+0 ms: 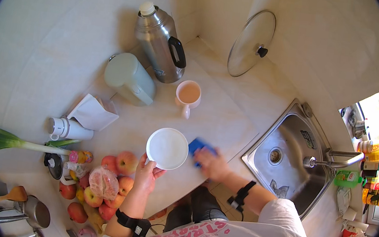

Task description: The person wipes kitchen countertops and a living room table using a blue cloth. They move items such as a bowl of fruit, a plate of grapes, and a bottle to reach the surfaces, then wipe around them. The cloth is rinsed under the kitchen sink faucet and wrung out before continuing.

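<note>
My left hand (145, 177) grips the rim of a round white dish (168, 148), held above the worktop. Whether it is a plate or a shallow bowl is hard to tell from above. My right hand (213, 164), blurred, is on a blue cloth (197, 147) lying on the pale worktop (221, 122) just right of the dish. Beyond the dish stands a pink mug (188, 97) of light brown liquid, its handle towards me.
A stainless steel sink (260, 175) with a tap (340, 159) is at the right. Behind are a steel vacuum flask (161, 44), a pale green jug (132, 79) and a leaning glass lid (247, 51). Apples (126, 163), a leek (40, 147) and a white bottle (74, 130) crowd the left.
</note>
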Tool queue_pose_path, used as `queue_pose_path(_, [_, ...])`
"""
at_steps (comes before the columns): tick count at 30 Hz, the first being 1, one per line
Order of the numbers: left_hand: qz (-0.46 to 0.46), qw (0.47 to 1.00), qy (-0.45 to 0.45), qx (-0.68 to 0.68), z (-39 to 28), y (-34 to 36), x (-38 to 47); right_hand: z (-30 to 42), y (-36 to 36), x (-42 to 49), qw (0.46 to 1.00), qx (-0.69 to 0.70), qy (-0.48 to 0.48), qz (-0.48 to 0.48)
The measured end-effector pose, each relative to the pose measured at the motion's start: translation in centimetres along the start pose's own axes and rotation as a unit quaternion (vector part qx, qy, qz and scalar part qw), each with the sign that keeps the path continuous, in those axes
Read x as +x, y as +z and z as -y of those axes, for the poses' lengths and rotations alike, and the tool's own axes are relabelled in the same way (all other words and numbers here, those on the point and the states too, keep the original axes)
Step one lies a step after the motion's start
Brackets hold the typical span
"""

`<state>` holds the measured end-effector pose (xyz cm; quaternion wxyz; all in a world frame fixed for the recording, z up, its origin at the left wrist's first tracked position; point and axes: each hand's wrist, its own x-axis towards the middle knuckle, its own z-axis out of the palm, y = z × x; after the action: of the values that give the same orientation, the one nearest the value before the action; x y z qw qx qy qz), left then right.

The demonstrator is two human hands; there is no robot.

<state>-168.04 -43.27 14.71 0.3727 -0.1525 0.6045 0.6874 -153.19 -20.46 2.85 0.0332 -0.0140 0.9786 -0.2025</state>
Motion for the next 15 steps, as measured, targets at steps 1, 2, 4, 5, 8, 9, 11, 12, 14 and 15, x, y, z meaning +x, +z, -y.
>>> queue_pose_path(1, [0.002,1.0,-0.005,-0.002,0.3,0.1,0.2,-2.8,-1.2,0.1,0.998,-0.015,0.051,-0.037])
queue_pose_path(2, [0.005,1.0,-0.006,-0.006,0.6,0.4,0.6,-5.7,-2.5,-0.1,0.986,-0.018,0.122,-0.114])
queue_pose_path(4, [0.018,1.0,-0.01,-0.012,1.4,1.1,1.4,-9.0,-3.5,-0.5,0.904,-0.04,0.326,-0.275])
queue_pose_path(5, [0.029,0.999,-0.012,-0.013,1.9,1.7,1.9,-9.6,-3.4,-0.7,0.867,-0.077,0.409,-0.275])
queue_pose_path(8, [0.065,0.998,-0.021,-0.017,3.3,3.9,3.6,-7.9,-1.1,-2.0,0.849,-0.058,0.475,-0.226])
queue_pose_path(9, [0.077,0.997,-0.021,-0.018,3.8,4.9,4.3,-6.8,-0.1,-2.2,0.854,-0.038,0.488,-0.175])
queue_pose_path(11, [0.101,0.994,-0.022,-0.014,4.5,6.9,5.6,-5.2,1.3,-2.5,0.867,-0.03,0.462,-0.187])
queue_pose_path(12, [0.111,0.993,-0.021,-0.014,4.9,8.0,6.4,-4.3,1.8,-2.6,0.865,-0.056,0.44,-0.234])
queue_pose_path(14, [0.131,0.991,-0.018,-0.01,5.5,9.9,7.6,-2.9,2.2,-3.3,0.885,-0.055,0.394,-0.241])
queue_pose_path(15, [0.142,0.99,-0.016,-0.008,5.8,10.9,8.2,-2.2,2.2,-4.0,0.9,-0.046,0.362,-0.237])
